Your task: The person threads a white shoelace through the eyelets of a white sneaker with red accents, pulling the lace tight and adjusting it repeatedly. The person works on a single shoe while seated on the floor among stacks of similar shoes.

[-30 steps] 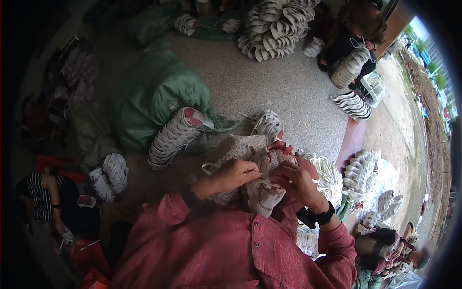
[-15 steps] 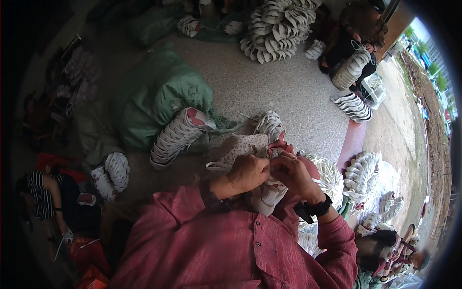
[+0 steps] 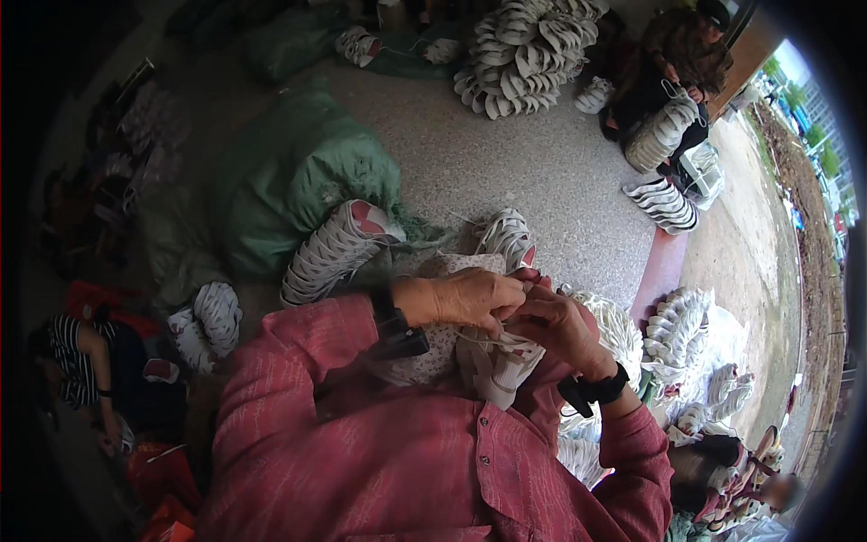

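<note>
A white and beige shoe upper (image 3: 506,372) with a reddish lining is in front of my chest. A pale shoelace (image 3: 488,338) shows along it, just below my fingers. My left hand (image 3: 462,296) comes in from the left, its fingertips pinched, it seems, on the lace. Right beside it, my right hand (image 3: 558,327) has its fingers bent and closed at the top of the upper. The fingertips of both hands meet and partly hide what they grip. Under my left forearm lies a pale patterned cloth (image 3: 415,361).
A nested stack of white uppers (image 3: 330,253) leans by a green sack (image 3: 298,181). More stacks (image 3: 519,59) lie at the back, and others (image 3: 677,334) to the right. One person (image 3: 673,81) sits at the back right, another (image 3: 86,370) at the left, a third (image 3: 731,479) at lower right.
My left hand has moved up and slightly right, its forearm now raised and more level. The right hand has shifted slightly down. Both stay close together at the upper.
</note>
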Demonstrator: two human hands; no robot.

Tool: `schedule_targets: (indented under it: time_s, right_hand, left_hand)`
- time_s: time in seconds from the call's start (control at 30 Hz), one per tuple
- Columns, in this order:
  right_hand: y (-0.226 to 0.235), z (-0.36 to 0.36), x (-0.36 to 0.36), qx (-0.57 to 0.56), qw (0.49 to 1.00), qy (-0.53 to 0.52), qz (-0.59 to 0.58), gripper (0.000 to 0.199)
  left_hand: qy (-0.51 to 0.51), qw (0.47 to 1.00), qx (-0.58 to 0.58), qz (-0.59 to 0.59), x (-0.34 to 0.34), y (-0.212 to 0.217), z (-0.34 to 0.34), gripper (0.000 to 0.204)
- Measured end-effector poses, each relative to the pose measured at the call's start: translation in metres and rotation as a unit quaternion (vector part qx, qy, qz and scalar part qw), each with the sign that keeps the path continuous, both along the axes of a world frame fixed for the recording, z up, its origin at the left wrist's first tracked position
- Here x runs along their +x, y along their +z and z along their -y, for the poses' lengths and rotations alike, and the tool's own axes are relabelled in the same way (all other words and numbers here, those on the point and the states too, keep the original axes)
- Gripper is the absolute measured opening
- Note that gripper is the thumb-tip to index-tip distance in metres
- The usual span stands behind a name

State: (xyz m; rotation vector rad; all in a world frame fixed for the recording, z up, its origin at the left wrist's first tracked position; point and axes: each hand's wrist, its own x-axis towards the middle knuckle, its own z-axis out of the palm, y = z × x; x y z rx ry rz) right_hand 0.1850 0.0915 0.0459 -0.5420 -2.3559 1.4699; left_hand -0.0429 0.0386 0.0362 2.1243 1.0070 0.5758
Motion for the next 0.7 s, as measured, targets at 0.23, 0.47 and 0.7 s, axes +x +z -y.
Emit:
schedule_targets:
  time_s: [0.23,0.47,0.7]
  right_hand:
    - [-0.032,0.002,-0.004,0.158,0.987,-0.005,0.029,0.018]
    - [-0.015,0.006,-0.003,0.270,0.954,0.047,0.124,0.024]
    - [0.009,0.002,-0.001,0.440,0.885,0.085,0.124,0.030]
  left_hand:
    - [0.022,0.995,-0.023,0.091,-0.002,-0.019,0.003,0.034]
    - [0.029,0.993,-0.030,0.109,-0.003,-0.016,0.005,0.034]
    - [0.023,0.989,-0.090,0.111,-0.004,-0.010,0.008,0.028]
